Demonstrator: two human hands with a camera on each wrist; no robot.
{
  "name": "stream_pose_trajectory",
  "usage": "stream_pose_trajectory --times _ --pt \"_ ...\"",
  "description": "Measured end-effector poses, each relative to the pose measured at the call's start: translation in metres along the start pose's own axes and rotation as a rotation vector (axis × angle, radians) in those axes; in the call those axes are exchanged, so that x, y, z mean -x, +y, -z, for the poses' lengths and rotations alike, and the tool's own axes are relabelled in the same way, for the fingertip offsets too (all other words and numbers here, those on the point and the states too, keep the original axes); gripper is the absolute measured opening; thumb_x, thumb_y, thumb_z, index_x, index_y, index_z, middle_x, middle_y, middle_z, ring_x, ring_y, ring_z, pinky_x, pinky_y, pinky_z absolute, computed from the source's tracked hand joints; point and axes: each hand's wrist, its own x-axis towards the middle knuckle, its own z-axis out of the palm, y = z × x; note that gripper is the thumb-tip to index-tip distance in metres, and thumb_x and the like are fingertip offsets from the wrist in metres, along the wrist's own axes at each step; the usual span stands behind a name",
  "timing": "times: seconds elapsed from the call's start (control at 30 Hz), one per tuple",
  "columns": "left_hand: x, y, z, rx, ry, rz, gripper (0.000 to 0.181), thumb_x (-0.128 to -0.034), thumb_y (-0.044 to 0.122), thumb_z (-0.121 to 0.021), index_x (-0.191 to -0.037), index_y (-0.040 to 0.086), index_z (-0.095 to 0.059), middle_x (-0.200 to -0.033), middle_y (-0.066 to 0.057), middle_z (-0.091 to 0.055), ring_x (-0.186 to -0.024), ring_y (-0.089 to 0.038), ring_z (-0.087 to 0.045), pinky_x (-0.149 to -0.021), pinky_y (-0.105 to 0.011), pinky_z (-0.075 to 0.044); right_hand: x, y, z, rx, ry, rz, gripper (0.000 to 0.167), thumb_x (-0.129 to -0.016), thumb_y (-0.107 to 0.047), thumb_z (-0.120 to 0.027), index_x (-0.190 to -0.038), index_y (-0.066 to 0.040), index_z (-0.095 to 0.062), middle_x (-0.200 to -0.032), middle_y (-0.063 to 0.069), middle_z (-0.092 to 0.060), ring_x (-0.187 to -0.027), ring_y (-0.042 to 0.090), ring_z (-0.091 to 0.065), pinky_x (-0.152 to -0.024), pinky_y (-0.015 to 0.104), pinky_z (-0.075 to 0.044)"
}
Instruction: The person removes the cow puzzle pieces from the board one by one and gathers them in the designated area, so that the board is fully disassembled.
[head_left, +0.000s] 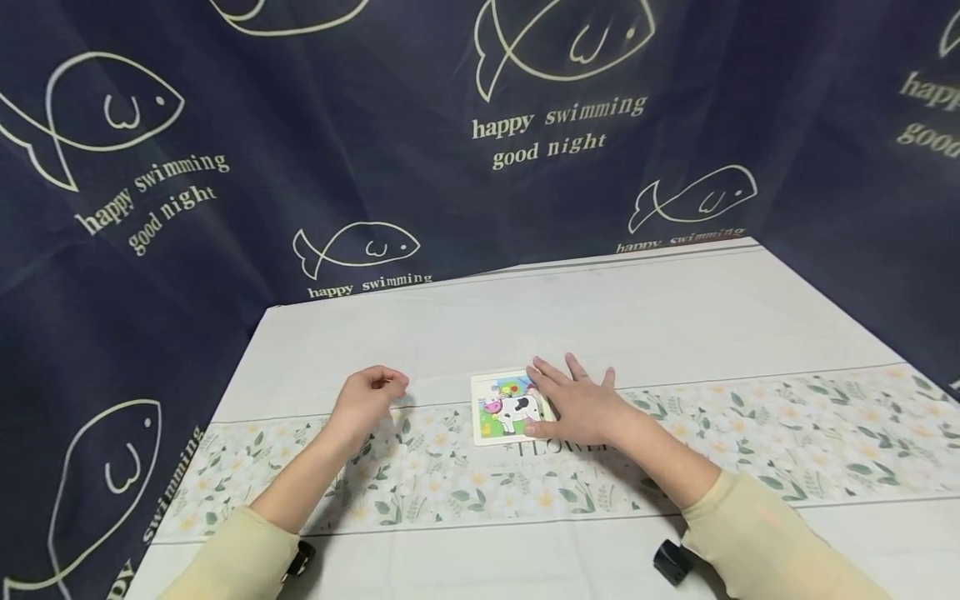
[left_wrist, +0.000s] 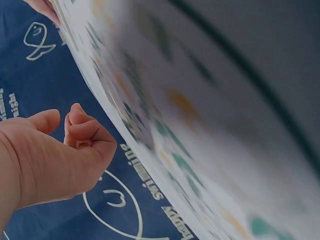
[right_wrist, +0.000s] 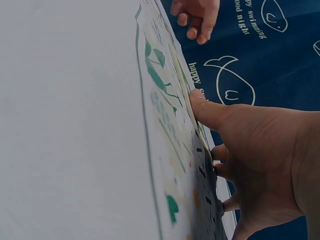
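Note:
A small flat board with a white border and a colourful cow picture (head_left: 506,410) lies on the table's flowered band. My right hand (head_left: 583,410) rests over its right side, with fingers spread and the thumb touching the picture near its lower right. That hand covers part of the board's right edge. In the right wrist view, the right thumb (right_wrist: 206,107) presses on the board's thin edge. To the left of the board, apart from it, my left hand (head_left: 365,402) hovers with loosely curled fingers. Nothing shows between the fingers of the left hand (left_wrist: 70,155) in the left wrist view.
A white cloth with a flowered band (head_left: 787,425) covers the table. Behind it hangs a dark blue curtain (head_left: 450,167) with fish drawings and lettering. Black wrist devices (head_left: 672,562) show by both sleeves.

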Motion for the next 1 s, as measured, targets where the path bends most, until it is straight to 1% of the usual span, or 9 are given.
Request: stream_pose_trajectory --times 0.13,0.3,0.4,0.5,0.7,0.83,1.0 --pt "-0.003 0.007 -0.012 0.031 -0.019 -0.009 0.023 -0.1036 0.020 -0.059 -0.112 -0.001 -0.066 -0.099 -0.010 -0.062 -0.094 -0.029 -0.056 -0.071 -0.034 -0.047 -0.001 0.000 -0.001 -0.007 0.000 -0.002 0.091 -0.091 -0.066 -0.061 -0.160 -0.016 -0.031 -0.167 0.002 -0.020 -0.150 0.048 -0.009 -0.097 0.087 -0.006" --pt "-0.007 0.015 -0.026 0.010 -0.032 -0.021 0.022 -0.1025 0.021 -0.061 -0.110 0.001 -0.067 -0.099 -0.010 -0.064 -0.093 -0.029 -0.057 -0.072 -0.035 -0.049 -0.002 0.001 -0.002 -0.009 0.000 0.000 0.092 -0.090 -0.067 -0.061 -0.160 -0.016 -0.029 -0.168 0.002 -0.019 -0.150 0.048 -0.008 -0.097 0.087 -0.006" --pt "-0.009 0.020 -0.035 -0.001 -0.031 -0.030 0.019 -0.1012 0.021 -0.063 -0.107 0.004 -0.068 -0.098 -0.009 -0.065 -0.094 -0.028 -0.059 -0.071 -0.033 -0.049 -0.003 0.002 -0.002 -0.007 -0.001 0.001 0.093 -0.090 -0.068 -0.060 -0.161 -0.016 -0.029 -0.168 0.002 -0.019 -0.150 0.048 -0.008 -0.097 0.087 -0.006" --pt "-0.009 0.026 -0.043 0.024 -0.031 -0.033 0.017 -0.1006 0.021 -0.064 -0.105 0.005 -0.069 -0.097 -0.008 -0.065 -0.096 -0.029 -0.059 -0.072 -0.032 -0.048 -0.003 0.003 -0.002 -0.009 -0.001 0.000 0.094 -0.090 -0.068 -0.060 -0.160 -0.016 -0.029 -0.168 0.003 -0.019 -0.150 0.049 -0.009 -0.096 0.087 -0.006" --pt "-0.010 0.036 -0.060 0.059 -0.071 -0.065 0.018 -0.1010 0.020 -0.063 -0.106 0.004 -0.069 -0.097 -0.008 -0.064 -0.098 -0.031 -0.060 -0.075 -0.037 -0.050 -0.002 0.001 -0.002 -0.014 0.001 -0.005 0.093 -0.089 -0.067 -0.061 -0.160 -0.016 -0.031 -0.167 0.003 -0.020 -0.150 0.049 -0.009 -0.097 0.087 -0.006" --pt "-0.013 0.042 -0.070 0.058 -0.100 -0.071 0.018 -0.1004 0.021 -0.064 -0.106 0.005 -0.069 -0.097 -0.008 -0.063 -0.095 -0.027 -0.060 -0.075 -0.035 -0.051 -0.001 0.000 -0.002 -0.021 -0.001 -0.010 0.093 -0.089 -0.067 -0.062 -0.160 -0.016 -0.031 -0.167 0.002 -0.020 -0.150 0.049 -0.009 -0.097 0.087 -0.006" --pt "-0.017 0.048 -0.081 0.071 -0.124 -0.052 0.018 -0.1001 0.023 -0.064 -0.106 0.006 -0.069 -0.096 -0.008 -0.064 -0.085 -0.022 -0.057 -0.077 -0.037 -0.051 -0.003 0.001 -0.003 -0.013 -0.009 -0.017 0.094 -0.089 -0.068 -0.062 -0.160 -0.016 -0.031 -0.167 0.002 -0.020 -0.150 0.048 -0.009 -0.097 0.087 -0.007"
